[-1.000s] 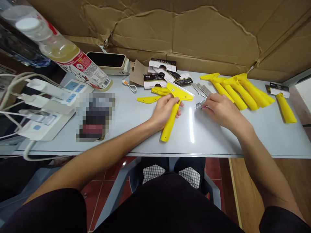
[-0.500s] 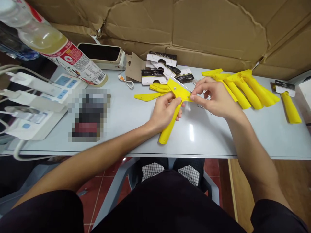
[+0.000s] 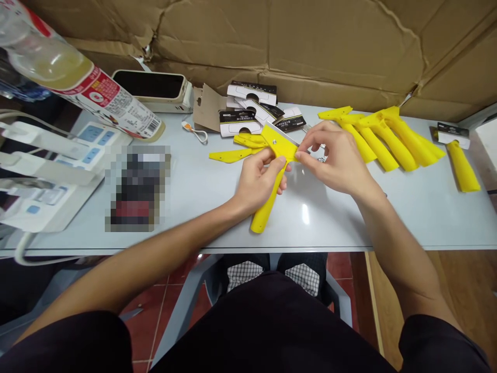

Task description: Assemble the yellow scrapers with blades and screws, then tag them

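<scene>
My left hand [image 3: 259,178] is closed round the neck of a yellow scraper [image 3: 266,211], its handle slanting down toward the table's front edge. A thin metal blade [image 3: 288,135] runs along the far edge of the scraper's head, and a screw [image 3: 274,141] shows at its left end. Thumb and fingertips of my right hand [image 3: 339,158] are pinched together at the right corner of the head; anything small between them is hidden. Tiny metal bits [image 3: 321,159] lie partly behind the right hand. Two loose yellow pieces [image 3: 229,155] rest left of the scraper's head.
Several yellow handles [image 3: 402,135] lie at the back right, with a carded yellow handle [image 3: 464,168] beyond. Printed card sleeves [image 3: 254,93] are piled before the cardboard wall [image 3: 341,46]. At left stand a bottle [image 3: 112,98], a white power strip [image 3: 77,191] and a phone [image 3: 149,84].
The view has shifted slightly, so most table items sit a little further left. Both hands keep their hold on the scraper, the right fingertips still at its right corner.
</scene>
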`<action>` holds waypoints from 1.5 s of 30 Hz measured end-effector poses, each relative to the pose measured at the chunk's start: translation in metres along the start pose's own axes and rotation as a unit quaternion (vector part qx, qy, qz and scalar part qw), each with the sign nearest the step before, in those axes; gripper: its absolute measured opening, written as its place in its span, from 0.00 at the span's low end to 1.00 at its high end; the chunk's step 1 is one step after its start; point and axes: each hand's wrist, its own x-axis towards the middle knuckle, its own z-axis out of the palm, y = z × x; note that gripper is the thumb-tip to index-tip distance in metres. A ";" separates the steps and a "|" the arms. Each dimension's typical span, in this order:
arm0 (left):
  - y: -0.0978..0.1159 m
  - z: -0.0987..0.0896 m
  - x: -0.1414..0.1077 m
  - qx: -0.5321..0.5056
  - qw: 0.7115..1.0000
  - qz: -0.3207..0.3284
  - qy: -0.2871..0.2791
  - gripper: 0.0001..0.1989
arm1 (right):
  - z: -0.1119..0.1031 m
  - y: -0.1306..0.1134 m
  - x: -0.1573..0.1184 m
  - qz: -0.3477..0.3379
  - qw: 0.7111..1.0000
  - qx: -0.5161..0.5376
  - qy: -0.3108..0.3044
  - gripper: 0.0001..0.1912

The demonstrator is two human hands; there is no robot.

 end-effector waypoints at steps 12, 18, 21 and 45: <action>0.004 0.001 -0.002 -0.001 1.000 -0.006 -0.009 0.07 | 0.003 0.012 0.005 0.085 0.969 0.233 -0.023 0.20; 0.004 0.001 -0.002 -0.008 1.000 0.001 -0.006 0.06 | 0.009 0.016 0.004 0.096 0.962 0.255 -0.020 0.19; 0.003 0.001 -0.002 -0.004 1.000 -0.001 -0.002 0.07 | 0.013 0.014 0.001 0.090 0.965 0.244 -0.006 0.17; 0.005 -0.001 0.000 -0.001 1.000 0.013 0.005 0.06 | 0.017 0.009 -0.015 -0.078 0.992 0.020 0.097 0.07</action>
